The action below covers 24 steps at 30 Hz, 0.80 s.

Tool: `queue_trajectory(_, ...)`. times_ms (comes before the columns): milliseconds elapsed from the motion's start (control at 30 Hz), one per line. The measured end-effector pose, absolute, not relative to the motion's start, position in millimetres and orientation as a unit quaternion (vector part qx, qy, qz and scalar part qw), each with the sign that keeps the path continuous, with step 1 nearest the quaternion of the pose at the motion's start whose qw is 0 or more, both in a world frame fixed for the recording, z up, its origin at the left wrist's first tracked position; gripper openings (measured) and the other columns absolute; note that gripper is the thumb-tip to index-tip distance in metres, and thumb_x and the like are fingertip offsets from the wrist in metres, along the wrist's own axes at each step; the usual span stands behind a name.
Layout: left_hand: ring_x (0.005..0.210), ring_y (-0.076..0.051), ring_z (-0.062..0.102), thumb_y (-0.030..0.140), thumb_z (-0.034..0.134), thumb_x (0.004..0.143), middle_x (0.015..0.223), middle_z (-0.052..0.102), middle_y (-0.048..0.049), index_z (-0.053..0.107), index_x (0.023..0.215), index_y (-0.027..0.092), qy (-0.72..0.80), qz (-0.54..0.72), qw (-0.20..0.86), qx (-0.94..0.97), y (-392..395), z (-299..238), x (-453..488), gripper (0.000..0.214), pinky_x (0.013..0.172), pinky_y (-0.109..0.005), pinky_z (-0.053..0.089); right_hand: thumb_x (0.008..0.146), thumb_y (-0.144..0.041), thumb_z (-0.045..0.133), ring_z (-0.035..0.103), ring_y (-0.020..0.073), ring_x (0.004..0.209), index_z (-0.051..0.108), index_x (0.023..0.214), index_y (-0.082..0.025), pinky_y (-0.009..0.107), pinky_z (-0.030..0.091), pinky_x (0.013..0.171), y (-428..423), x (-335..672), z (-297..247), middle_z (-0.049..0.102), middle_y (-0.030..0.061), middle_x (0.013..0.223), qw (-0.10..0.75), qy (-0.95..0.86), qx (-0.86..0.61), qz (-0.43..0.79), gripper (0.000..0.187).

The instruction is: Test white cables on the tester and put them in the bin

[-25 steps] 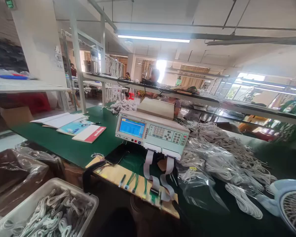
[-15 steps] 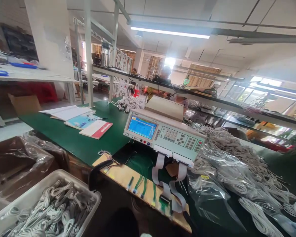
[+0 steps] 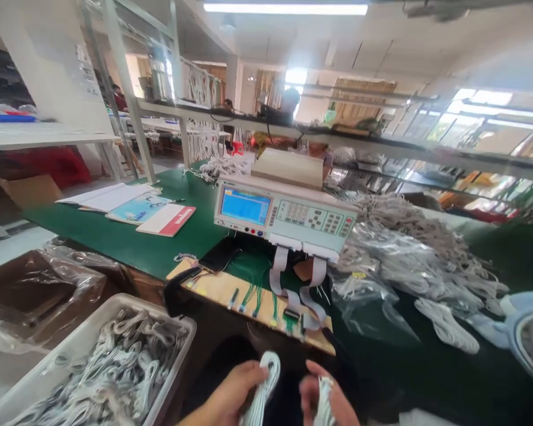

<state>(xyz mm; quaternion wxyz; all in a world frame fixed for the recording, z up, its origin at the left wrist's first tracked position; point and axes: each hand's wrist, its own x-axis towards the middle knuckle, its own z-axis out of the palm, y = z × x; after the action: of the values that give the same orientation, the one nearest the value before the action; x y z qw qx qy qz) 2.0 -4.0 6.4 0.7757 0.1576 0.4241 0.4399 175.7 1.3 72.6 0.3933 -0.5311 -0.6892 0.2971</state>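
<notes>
Your left hand (image 3: 226, 396) grips an upright white coiled cable (image 3: 266, 374); your right hand (image 3: 343, 408) grips a second white cable (image 3: 322, 401). The tan wooden board (image 3: 220, 290) lies just ahead of both.

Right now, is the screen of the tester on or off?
On: the screen on the tester glows bright blue; its text is too blurred to read.

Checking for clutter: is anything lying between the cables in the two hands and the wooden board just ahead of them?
Nothing visible. The left hand holds a white cable coil, the right hand a second white cable. Between these and the near edge of the wooden board only dark shadow shows.
</notes>
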Motion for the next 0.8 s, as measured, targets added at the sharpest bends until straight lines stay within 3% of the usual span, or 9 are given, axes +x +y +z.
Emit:
queue_trajectory(100, 0.051, -0.009, 0.049, 0.033, 0.066, 0.059, 0.059, 0.055, 0.0017, 0.053, 0.077, 0.015, 0.440, 0.448, 0.763, 0.154, -9.3, 20.6, 5.7, 0.028, 0.049, -0.020, 0.034, 0.080, -0.035, 0.043, 0.056, 0.0124, 0.053, 0.046, 0.110, -0.018, 0.024, 0.047, 0.045, -7.5, 179.1, 59.2, 0.060, 0.0045, 0.078, 0.451, -0.536, -0.493, 0.516, 0.034)
queue_trajectory(167, 0.053, -0.009, 0.050, 0.031, 0.066, 0.058, 0.063, 0.056, 0.0020, 0.052, 0.079, 0.016, 0.448, 0.441, 0.761, 0.164, -10.4, 29.2, 7.9, 0.029, 0.051, -0.019, 0.036, 0.075, -0.034, 0.051, 0.050, 0.0104, 0.047, 0.054, 0.095, -0.018, 0.023, 0.043, 0.043, -9.6, 179.2, 50.4, 0.054, -0.0009, 0.063, 0.443, -0.453, -0.484, 0.604, 0.025)
queue_trajectory(233, 0.054, -0.009, 0.051, 0.029, 0.066, 0.059, 0.066, 0.057, 0.0017, 0.051, 0.082, 0.016, 0.451, 0.443, 0.758, 0.162, -9.7, 34.8, 10.2, 0.030, 0.053, -0.020, 0.038, 0.075, -0.035, 0.050, 0.045, 0.0090, 0.042, 0.058, 0.079, -0.015, 0.021, 0.038, 0.040, -9.8, 178.2, 45.0, 0.047, -0.0039, 0.051, 0.401, -0.454, -0.512, 0.609, 0.021)
queue_trajectory(300, 0.058, -0.010, 0.054, 0.027, 0.065, 0.061, 0.070, 0.058, 0.0007, 0.049, 0.088, 0.018, 0.444, 0.456, 0.759, 0.138, -7.4, 37.0, 13.0, 0.033, 0.056, -0.023, 0.041, 0.076, -0.035, 0.047, 0.046, 0.0102, 0.043, 0.058, 0.085, -0.015, 0.022, 0.040, 0.043, -10.3, 176.1, 45.1, 0.047, -0.0041, 0.050, 0.365, -0.510, -0.531, 0.569, 0.024)
queue_trajectory(400, 0.063, -0.013, 0.056, 0.025, 0.062, 0.065, 0.074, 0.059, -0.0015, 0.048, 0.091, 0.018, 0.420, 0.486, 0.764, 0.064, -2.7, 33.9, 19.2, 0.031, 0.060, -0.026, 0.044, 0.072, -0.027, 0.051, 0.055, 0.0156, 0.070, 0.049, 0.111, -0.023, 0.027, 0.044, 0.067, -14.0, 171.0, 52.8, 0.059, 0.0003, 0.076, 0.328, -0.648, -0.510, 0.462, 0.039)
queue_trajectory(467, 0.064, -0.013, 0.056, 0.023, 0.060, 0.067, 0.075, 0.059, -0.0038, 0.050, 0.088, 0.014, 0.407, 0.493, 0.769, 0.023, -1.4, 29.7, 23.6, 0.025, 0.065, -0.027, 0.044, 0.066, -0.022, 0.057, 0.052, 0.0183, 0.088, 0.046, 0.113, -0.028, 0.028, 0.041, 0.078, -16.9, 167.2, 57.5, 0.056, 0.0016, 0.099, 0.315, -0.705, -0.492, 0.402, 0.049)
queue_trajectory(633, 0.085, -0.014, 0.054, 0.025, 0.063, 0.066, 0.096, 0.058, -0.0041, 0.049, 0.103, 0.019, 0.443, 0.460, 0.763, 0.103, -8.9, 33.0, 24.8, 0.039, 0.078, -0.027, 0.040, 0.074, -0.028, 0.051, 0.054, 0.0172, 0.076, 0.057, 0.092, -0.019, 0.025, 0.043, 0.069, -13.0, 168.0, 56.6, 0.059, 0.0024, 0.082, 0.373, -0.649, -0.507, 0.426, 0.021)
queue_trajectory(700, 0.095, -0.014, 0.050, 0.028, 0.061, 0.068, 0.103, 0.057, -0.0035, 0.050, 0.106, 0.021, 0.440, 0.456, 0.743, 0.214, -11.6, 42.1, 21.5, 0.040, 0.084, -0.025, 0.035, 0.077, -0.031, 0.048, 0.054, 0.0176, 0.073, 0.058, 0.091, -0.017, 0.027, 0.044, 0.068, -7.4, 171.6, 54.0, 0.060, 0.0026, 0.077, 0.374, -0.611, -0.505, 0.481, 0.023)
queue_trajectory(800, 0.084, -0.015, 0.054, 0.033, 0.057, 0.070, 0.094, 0.060, -0.0061, 0.054, 0.103, 0.016, 0.370, 0.415, 0.770, 0.313, -10.8, 54.0, 18.4, 0.038, 0.078, -0.026, 0.038, 0.074, -0.035, 0.052, 0.056, 0.0182, 0.069, 0.058, 0.094, -0.015, 0.028, 0.047, 0.061, 0.7, 173.5, 49.2, 0.062, 0.0035, 0.075, 0.348, -0.587, -0.496, 0.536, 0.029)
